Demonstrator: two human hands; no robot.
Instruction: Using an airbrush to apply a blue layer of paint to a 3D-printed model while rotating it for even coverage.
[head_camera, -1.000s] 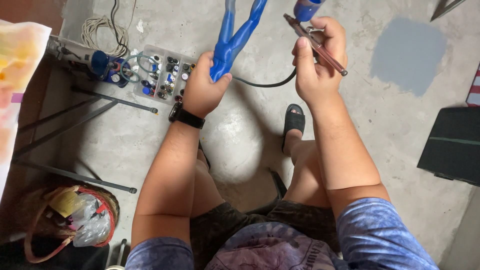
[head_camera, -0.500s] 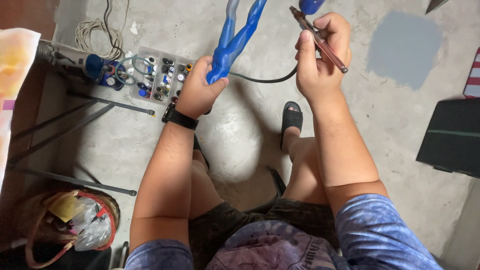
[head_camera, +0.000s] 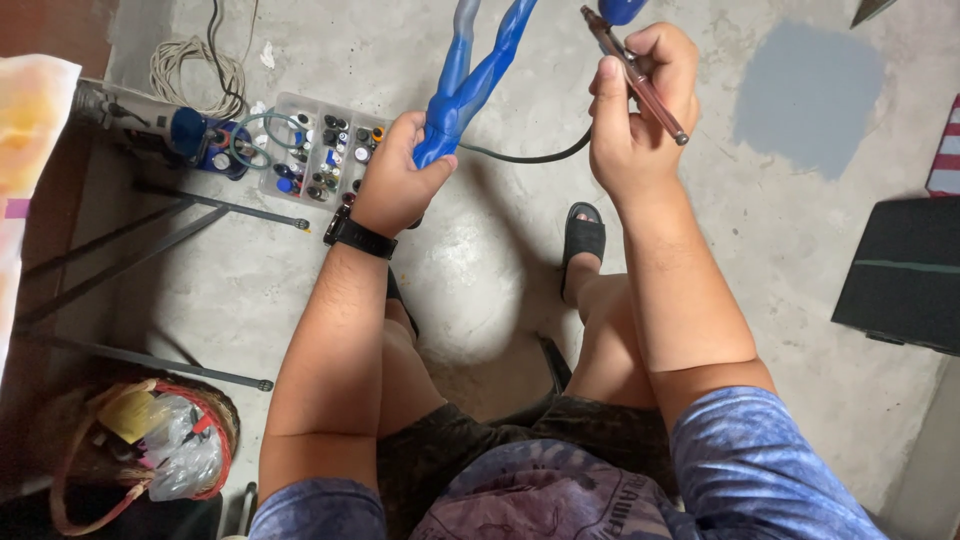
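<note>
Left hand (head_camera: 400, 185): grip wrapped tight around the lower end of a blue forked figure (head_camera: 478, 78), held up over the floor with its prongs running out of the top of the view.
Right hand (head_camera: 640, 110): grip pinching an airbrush (head_camera: 635, 72) like a pen, forefinger laid along the top, blue cup at its upper end; a dark hose (head_camera: 530, 157) trails from it toward the left hand.
Doing it well, as I judge: keep the figure steady at the wrist, hold the nozzle just off the surface rather than touching, and turn the figure instead of the airbrush.
Room, left: a clear box of small paint bottles (head_camera: 320, 150) and a coiled cord (head_camera: 195, 70) lie near on the concrete floor (head_camera: 760, 250), thin metal rods (head_camera: 215, 205) beside them.
Room, right: open floor, a grey-blue paint patch (head_camera: 805, 95), a black case (head_camera: 905, 275) well apart.
Below: knees and a sandalled foot (head_camera: 583, 240); a basket of rubbish (head_camera: 150, 445) at lower left.
</note>
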